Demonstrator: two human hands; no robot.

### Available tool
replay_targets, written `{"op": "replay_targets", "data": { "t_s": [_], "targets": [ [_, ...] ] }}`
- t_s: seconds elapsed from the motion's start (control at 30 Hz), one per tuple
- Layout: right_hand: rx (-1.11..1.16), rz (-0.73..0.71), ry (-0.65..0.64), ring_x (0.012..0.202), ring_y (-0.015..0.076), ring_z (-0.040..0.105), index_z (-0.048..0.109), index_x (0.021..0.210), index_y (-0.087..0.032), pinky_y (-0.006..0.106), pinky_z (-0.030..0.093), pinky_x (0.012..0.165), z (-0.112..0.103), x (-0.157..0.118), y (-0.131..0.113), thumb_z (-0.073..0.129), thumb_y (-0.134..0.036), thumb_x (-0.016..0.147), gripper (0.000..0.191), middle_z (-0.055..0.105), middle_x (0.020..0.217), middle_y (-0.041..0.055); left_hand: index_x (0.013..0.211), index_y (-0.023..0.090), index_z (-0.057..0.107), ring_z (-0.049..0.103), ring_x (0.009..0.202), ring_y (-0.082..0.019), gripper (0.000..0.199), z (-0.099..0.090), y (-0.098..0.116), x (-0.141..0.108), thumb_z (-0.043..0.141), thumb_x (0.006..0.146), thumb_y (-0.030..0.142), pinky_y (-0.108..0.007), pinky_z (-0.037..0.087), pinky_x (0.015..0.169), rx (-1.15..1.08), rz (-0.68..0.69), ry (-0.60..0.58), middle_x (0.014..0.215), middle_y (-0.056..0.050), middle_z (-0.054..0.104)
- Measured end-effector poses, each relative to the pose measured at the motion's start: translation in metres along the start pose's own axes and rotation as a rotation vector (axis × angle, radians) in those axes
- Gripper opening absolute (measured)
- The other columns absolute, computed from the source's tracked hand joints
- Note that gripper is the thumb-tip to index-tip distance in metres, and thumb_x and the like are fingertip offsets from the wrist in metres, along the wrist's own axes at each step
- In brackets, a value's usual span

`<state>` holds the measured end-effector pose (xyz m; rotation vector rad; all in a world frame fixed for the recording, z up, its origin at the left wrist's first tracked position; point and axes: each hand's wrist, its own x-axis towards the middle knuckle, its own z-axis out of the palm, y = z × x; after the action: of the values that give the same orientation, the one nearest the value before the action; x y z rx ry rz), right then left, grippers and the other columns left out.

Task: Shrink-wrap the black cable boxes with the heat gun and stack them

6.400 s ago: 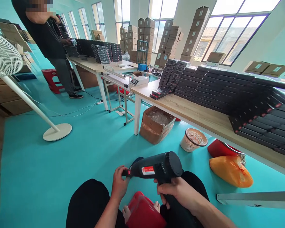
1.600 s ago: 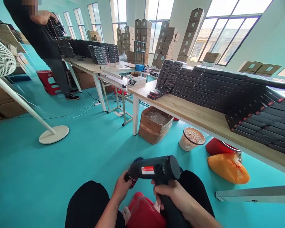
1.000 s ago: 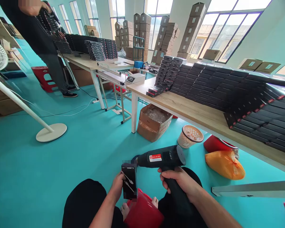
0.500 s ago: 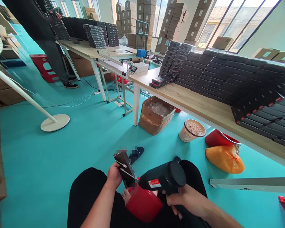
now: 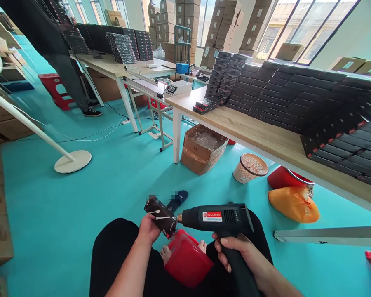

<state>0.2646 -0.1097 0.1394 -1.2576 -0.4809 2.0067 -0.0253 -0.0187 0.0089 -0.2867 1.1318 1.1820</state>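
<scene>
Compared with the preceding frame, the heat gun point(image 5: 216, 218), its handle clamped by the right hand's point(image 5: 239, 249) fingers, appears more side-on, nozzle beside the black box point(image 5: 163, 220) gripped in the left hand's point(image 5: 149, 228) fingers, pixelation obscuring the box's far edge, above teal floor point(image 5: 117, 181) near a tabletop point(image 5: 259, 133) bearing stacked cartons point(image 5: 275, 93).

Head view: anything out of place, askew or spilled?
A dark slipper lies on the floor beyond the box in the left hand, off the bare feet. The box stack beside the black box wall looks jagged, edges staggered. No spill visible.
</scene>
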Motion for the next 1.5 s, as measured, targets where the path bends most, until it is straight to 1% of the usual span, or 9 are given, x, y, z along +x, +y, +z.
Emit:
{"op": "replay_targets", "data": {
  "t_s": [0.47,0.63,0.73,0.83,0.97,1.17,1.27,1.4,1.5],
  "targets": [
    [-0.395,0.072,-0.104,0.055,0.0145,0.054,0.07,0.078,-0.013,0.026,0.043,0.051,0.015,-0.017,-0.016,0.07,-0.034,0.072,0.022,0.061,0.059,0.0023,0.07,0.02,0.052,0.06,0.048,-0.022,0.022,0.0,-0.001,0.0,0.046,0.054,0.005,-0.034,0.053,0.051,0.011,0.087,-0.057,0.056,-0.002,0.058],
    [-0.403,0.028,-0.064,0.049,0.0132,0.053,0.07,0.089,-0.011,0.026,0.043,0.051,0.022,-0.005,-0.032,0.072,-0.032,0.071,0.027,0.063,0.056,0.0015,0.098,0.015,0.066,0.057,0.047,-0.018,0.036,0.0,-0.002,-0.003,0.049,0.067,0.01,-0.028,0.047,0.045,0.008,0.091,-0.165,0.064,-0.003,0.062],
    [-0.276,-0.044,-0.002,0.05,0.0132,0.056,0.068,0.093,-0.011,0.025,0.044,0.05,0.042,0.014,-0.042,0.072,-0.032,0.07,0.031,0.065,0.059,0.0016,0.112,0.014,0.066,0.065,0.059,-0.022,0.034,-0.001,-0.003,-0.009,0.055,0.086,0.032,-0.028,0.047,0.045,0.055,-0.037,-0.337,0.077,-0.01,0.07],
    [-0.282,0.036,-0.15,0.046,0.0126,0.056,0.069,0.088,-0.013,0.023,0.044,0.046,0.055,0.022,-0.05,0.074,-0.029,0.065,0.029,0.065,0.057,0.001,0.121,0.016,0.066,0.073,0.078,-0.03,0.054,-0.007,-0.001,-0.018,0.057,0.09,0.059,-0.034,0.053,0.052,0.047,-0.12,-0.517,0.095,-0.014,0.077],
    [-0.584,0.28,-0.45,0.041,0.01,0.054,0.07,0.07,-0.013,0.021,0.044,0.044,0.042,0.014,-0.064,0.075,-0.021,0.061,0.013,0.065,0.053,0.0005,0.134,0.017,0.063,0.074,0.1,-0.029,0.056,-0.013,0.005,-0.026,0.054,0.094,0.056,-0.04,0.059,0.079,-0.019,-0.179,-0.677,0.119,-0.016,0.075],
    [-0.393,-0.061,-0.114,0.044,0.0119,0.053,0.062,0.082,-0.017,0.023,0.042,0.043,0.038,0.044,-0.076,0.068,-0.024,0.064,0.02,0.06,0.052,-0.0043,0.117,0.008,0.073,0.076,0.099,-0.03,0.038,-0.009,0.001,-0.018,0.052,0.097,0.032,-0.046,0.057,0.094,0.126,-0.161,-0.613,0.115,-0.019,0.078],
    [-0.307,-0.067,-0.144,0.049,0.0117,0.056,0.063,0.087,-0.016,0.023,0.044,0.047,0.045,0.056,-0.072,0.07,-0.03,0.064,0.028,0.063,0.06,-0.0026,0.118,0.009,0.074,0.075,0.102,-0.035,0.038,-0.011,0.0,-0.011,0.055,0.094,0.032,-0.052,0.057,0.094,0.152,-0.183,-0.606,0.112,-0.018,0.079],
    [-0.341,0.144,-0.403,0.042,0.0119,0.055,0.07,0.078,-0.01,0.023,0.041,0.042,0.016,0.038,-0.055,0.077,-0.02,0.058,0.024,0.066,0.055,0.003,0.132,0.012,0.068,0.074,0.105,-0.036,0.051,-0.014,0.005,-0.013,0.056,0.093,0.043,-0.052,0.056,0.097,0.106,-0.211,-0.599,0.109,-0.016,0.08],
    [-0.156,0.101,-0.233,0.045,0.0127,0.059,0.073,0.087,-0.011,0.022,0.043,0.04,-0.035,0.026,-0.034,0.078,-0.029,0.062,0.032,0.069,0.065,0.0029,0.136,0.009,0.064,0.076,0.097,-0.032,0.056,-0.012,0.008,-0.026,0.051,0.096,0.045,-0.046,0.058,0.09,0.083,-0.135,-0.582,0.113,-0.02,0.077]
  ]
}}
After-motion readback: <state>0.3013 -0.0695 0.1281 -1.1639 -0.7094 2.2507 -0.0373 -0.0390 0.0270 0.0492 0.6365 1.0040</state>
